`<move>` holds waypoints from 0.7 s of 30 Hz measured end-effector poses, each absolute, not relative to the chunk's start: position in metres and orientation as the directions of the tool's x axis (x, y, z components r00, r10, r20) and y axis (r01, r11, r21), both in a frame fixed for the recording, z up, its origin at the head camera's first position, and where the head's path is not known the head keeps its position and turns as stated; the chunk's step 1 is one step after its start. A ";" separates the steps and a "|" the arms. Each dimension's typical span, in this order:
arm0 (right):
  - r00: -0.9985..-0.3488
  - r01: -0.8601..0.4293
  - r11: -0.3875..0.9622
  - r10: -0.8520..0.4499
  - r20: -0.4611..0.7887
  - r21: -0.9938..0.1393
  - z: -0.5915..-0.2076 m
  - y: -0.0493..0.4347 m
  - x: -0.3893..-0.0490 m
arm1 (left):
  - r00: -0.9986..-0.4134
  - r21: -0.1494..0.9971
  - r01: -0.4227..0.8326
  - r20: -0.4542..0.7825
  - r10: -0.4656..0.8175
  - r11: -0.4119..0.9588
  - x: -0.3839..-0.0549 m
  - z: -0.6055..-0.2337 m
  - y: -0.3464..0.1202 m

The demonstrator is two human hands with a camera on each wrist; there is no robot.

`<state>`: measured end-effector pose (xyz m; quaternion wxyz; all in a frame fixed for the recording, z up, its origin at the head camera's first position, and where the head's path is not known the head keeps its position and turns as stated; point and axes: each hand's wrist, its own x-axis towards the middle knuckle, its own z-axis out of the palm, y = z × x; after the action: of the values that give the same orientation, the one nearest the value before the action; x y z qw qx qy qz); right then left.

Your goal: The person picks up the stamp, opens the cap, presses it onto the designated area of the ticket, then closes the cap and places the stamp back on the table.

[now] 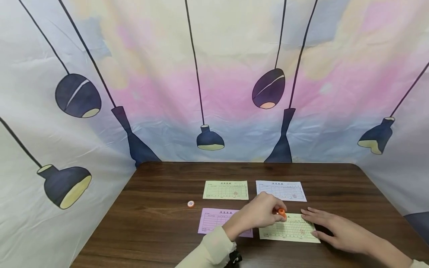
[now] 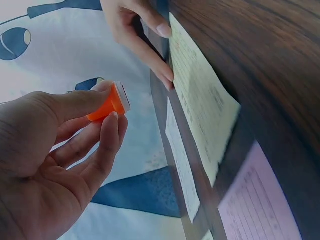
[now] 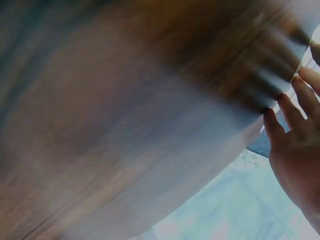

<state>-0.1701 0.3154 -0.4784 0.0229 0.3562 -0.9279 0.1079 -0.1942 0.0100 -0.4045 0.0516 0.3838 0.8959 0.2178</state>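
Note:
My left hand (image 1: 263,211) pinches a small orange stamp (image 1: 282,212) between thumb and fingers, over the front right yellow-green slip (image 1: 285,232). In the left wrist view the stamp (image 2: 107,104) is held tilted, apart from the paper, with its pale, red-edged end facing the slip. My right hand (image 1: 338,227) rests with spread, fairly straight fingers at that slip's right edge. The right wrist view shows this hand's fingertips (image 3: 280,112) touching down. A pink slip (image 1: 214,219) lies to the left, partly covered by my left forearm.
Behind lie another yellow-green slip (image 1: 221,190) and a white slip (image 1: 278,190), each with a faint reddish mark at lower right. A small round cap (image 1: 190,203) with a printed white top sits left of the papers. The brown table (image 1: 151,223) ends at a lamp-patterned curtain (image 1: 234,93).

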 end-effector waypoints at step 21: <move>-0.713 -0.681 0.724 -0.621 0.327 -0.108 -0.448 0.279 -0.173 | -0.745 0.484 0.608 0.075 0.662 0.629 -0.191 -0.419 -0.052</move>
<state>-0.1730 0.2785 -0.4484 0.1350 0.3542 -0.9187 0.1109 -0.1912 -0.0517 -0.4191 0.0549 0.3526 0.9009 0.2472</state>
